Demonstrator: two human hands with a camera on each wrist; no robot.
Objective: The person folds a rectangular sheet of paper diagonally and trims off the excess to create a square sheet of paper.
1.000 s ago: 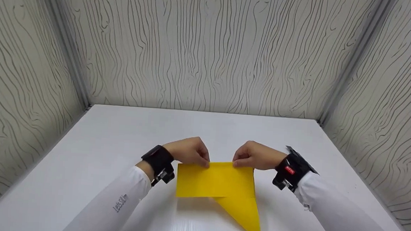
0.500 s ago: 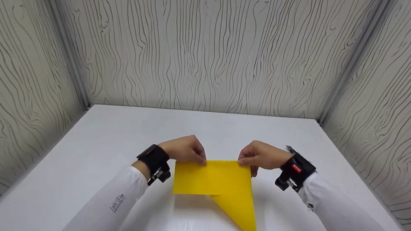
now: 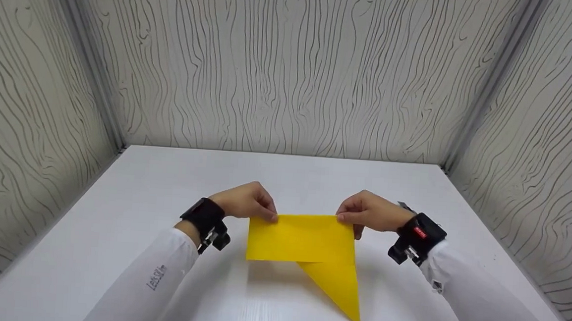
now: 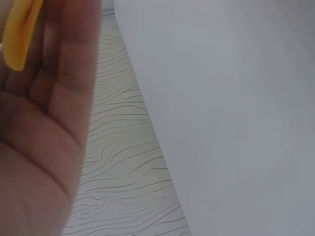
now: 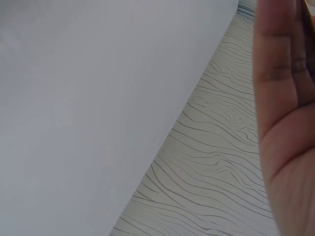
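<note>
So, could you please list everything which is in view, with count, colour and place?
Table: one, white, centre to bottom
Sheet: one, yellow, above the table
Walls: three, whitish with dark lines, behind and both sides
Posts: two, grey, back corners
Sleeves: two, white, lower left and lower right
Bands: two, black, at the sleeve ends
Left hand: one, bare, sheet's upper left
Right hand: one, bare, sheet's upper right

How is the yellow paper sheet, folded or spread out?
Folded: the yellow paper sheet is rectangular above, with a triangular point sticking out below its lower edge.
</note>
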